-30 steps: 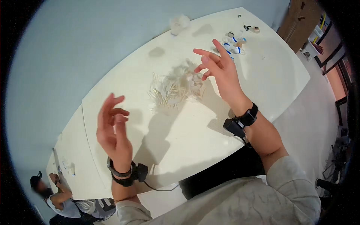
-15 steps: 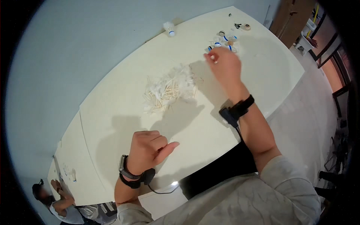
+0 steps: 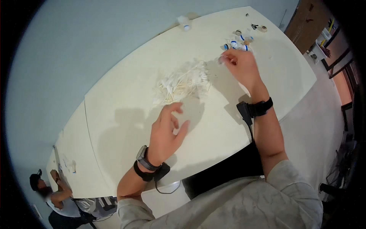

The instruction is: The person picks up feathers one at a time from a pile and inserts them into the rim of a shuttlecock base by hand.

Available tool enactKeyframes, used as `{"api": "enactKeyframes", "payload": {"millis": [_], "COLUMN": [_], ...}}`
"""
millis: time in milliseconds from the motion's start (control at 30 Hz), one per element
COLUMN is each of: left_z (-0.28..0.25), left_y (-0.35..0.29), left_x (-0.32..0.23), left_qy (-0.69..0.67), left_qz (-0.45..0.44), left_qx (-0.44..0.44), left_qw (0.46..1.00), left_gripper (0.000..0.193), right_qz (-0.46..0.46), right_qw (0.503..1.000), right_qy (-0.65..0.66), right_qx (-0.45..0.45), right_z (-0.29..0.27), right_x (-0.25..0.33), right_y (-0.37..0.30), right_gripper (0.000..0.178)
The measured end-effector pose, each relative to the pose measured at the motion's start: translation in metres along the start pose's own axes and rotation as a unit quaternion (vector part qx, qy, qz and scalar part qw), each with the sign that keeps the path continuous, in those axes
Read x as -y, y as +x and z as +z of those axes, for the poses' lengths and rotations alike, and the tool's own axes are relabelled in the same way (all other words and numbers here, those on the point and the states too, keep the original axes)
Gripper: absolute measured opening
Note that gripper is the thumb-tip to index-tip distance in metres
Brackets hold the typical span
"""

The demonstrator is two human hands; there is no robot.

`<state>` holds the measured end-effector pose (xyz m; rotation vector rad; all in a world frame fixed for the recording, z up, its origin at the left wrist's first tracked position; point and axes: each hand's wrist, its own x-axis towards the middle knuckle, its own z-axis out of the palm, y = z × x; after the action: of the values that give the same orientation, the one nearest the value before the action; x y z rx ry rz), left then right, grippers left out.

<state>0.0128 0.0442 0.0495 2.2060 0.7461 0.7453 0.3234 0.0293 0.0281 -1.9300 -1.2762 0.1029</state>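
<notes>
Fingers (image 3: 176, 108) spread near loose pile of white sticks (image 3: 183, 82)

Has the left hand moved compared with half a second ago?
Yes. The left hand has opened and reached forward, closer to the pile of white sticks on the table.
</notes>
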Motion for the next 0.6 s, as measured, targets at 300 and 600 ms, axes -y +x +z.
{"api": "enactKeyframes", "payload": {"millis": [300,600], "left_z": [0.031,0.027], "left_y": [-0.015,-0.014], "left_x": [0.030,0.020], "left_qy": [-0.267,-0.247], "left_qz": [-0.141,-0.112], "left_qx": [0.150,0.181], "left_qw": [0.942,0.945], "left_gripper": [0.030,0.016], "right_qz": [-0.106,-0.263], "right_qw": [0.894,0.959], "right_qy": [0.275,0.011], "right_qx": [0.338,0.107], "right_z": [0.020,0.055], "right_x": [0.053,0.030], "right_y": [-0.033,-0.016], "right_gripper": [0.016,0.026]}}
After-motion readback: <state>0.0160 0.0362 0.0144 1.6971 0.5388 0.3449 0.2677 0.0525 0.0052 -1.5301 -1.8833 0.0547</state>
